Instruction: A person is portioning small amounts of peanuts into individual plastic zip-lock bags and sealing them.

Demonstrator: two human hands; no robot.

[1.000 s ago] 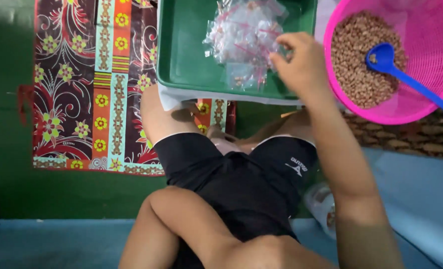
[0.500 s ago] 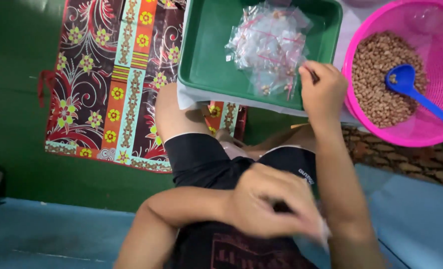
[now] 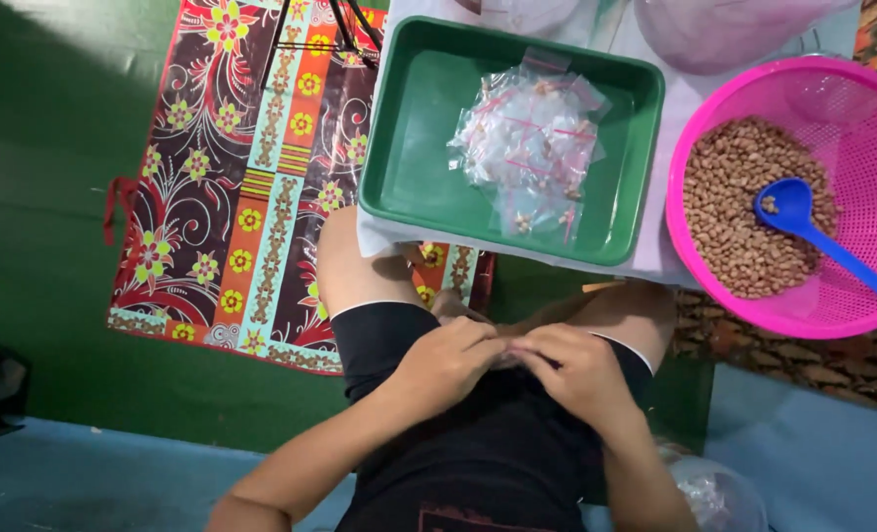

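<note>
My left hand (image 3: 448, 360) and my right hand (image 3: 578, 372) meet over my lap, fingertips pinched together on a small clear bag (image 3: 506, 356) that is mostly hidden by the fingers. Just beyond my knees stands a green tray (image 3: 399, 187) holding a pile of small clear zip bags (image 3: 532, 148) with red strips. To its right a pink basket (image 3: 852, 317) holds brown beans (image 3: 729, 222), with a blue scoop (image 3: 791, 205) lying in them, its handle pointing to the lower right.
A flowered cloth (image 3: 251, 197) lies on the green floor at the left. Large filled clear bags (image 3: 734, 30) sit behind the basket. Another clear bag (image 3: 716, 493) lies by my right hip. A blue mat (image 3: 84, 473) runs along the bottom.
My right hand has come back from the pile of bags in the tray to my lap. My left hand has risen to meet it, and both now pinch together.
</note>
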